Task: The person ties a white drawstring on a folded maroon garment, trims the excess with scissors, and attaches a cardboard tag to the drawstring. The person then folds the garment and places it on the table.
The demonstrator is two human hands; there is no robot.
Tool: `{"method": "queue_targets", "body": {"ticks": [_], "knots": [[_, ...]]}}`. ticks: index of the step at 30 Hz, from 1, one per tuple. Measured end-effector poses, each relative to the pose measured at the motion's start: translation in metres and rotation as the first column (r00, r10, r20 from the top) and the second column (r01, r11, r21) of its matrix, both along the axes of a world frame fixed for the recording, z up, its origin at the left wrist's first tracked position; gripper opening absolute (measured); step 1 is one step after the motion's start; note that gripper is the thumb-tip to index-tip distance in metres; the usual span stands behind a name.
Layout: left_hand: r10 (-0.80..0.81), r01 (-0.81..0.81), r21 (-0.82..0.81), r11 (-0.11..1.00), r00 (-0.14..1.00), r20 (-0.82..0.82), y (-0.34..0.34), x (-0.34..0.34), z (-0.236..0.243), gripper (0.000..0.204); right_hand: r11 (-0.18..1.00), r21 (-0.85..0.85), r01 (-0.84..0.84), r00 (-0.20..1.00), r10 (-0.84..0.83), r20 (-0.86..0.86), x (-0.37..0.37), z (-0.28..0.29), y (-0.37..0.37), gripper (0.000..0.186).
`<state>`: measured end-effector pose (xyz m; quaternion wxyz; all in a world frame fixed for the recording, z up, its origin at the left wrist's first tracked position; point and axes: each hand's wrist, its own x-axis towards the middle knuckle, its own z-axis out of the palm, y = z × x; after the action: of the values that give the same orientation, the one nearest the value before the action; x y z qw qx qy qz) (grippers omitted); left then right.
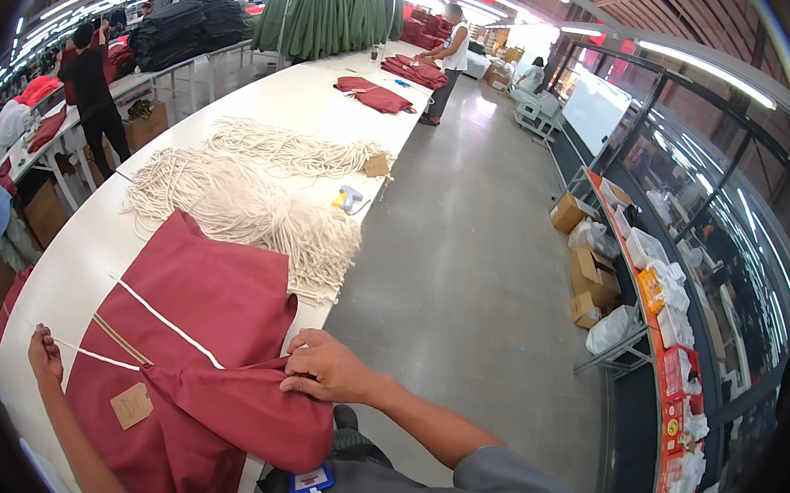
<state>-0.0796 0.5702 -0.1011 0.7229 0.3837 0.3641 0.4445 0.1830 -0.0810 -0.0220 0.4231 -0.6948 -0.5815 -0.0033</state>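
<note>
A dark red hooded garment [219, 275] lies spread on the long white table before me, with a zip [123, 339] down its middle. A cardboard tag [131, 406] rests on it. One white drawcord [99, 354] runs from the hood's edge to my left hand [46, 355], whose fingers are closed on its end. Another white cord [170, 322] lies loose across the cloth. At the table's near right edge my right hand [327, 367] pinches the gathered hood [246, 410]. The hood's inside is hidden from view.
Beyond the garment lie two heaps of cream cords [206, 197], a cardboard piece [377, 166] and a small grey-and-yellow hand tool [348, 198]. Folded red garments [373, 95] and a co-worker [449, 62] are farther along the white table [193, 127]. Cluttered shelving [636, 263] lines the right.
</note>
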Motion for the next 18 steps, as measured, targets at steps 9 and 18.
{"method": "queue_targets", "body": {"ticks": [9, 18], "knots": [[0.123, 0.275, 0.533, 0.800, 0.795, -0.594, -0.191, 0.052, 0.083, 0.035, 0.906, 0.329, -0.266, 0.932, 0.329, -0.154, -0.025, 0.031, 0.045, 0.031], [-0.193, 0.812, 0.467, 0.350, 0.550, -0.812, -0.460, 0.056, 0.225, 0.018, 0.797, 0.308, -0.519, 0.775, 0.591, -0.224, -0.028, 0.061, 0.107, 0.030]]}}
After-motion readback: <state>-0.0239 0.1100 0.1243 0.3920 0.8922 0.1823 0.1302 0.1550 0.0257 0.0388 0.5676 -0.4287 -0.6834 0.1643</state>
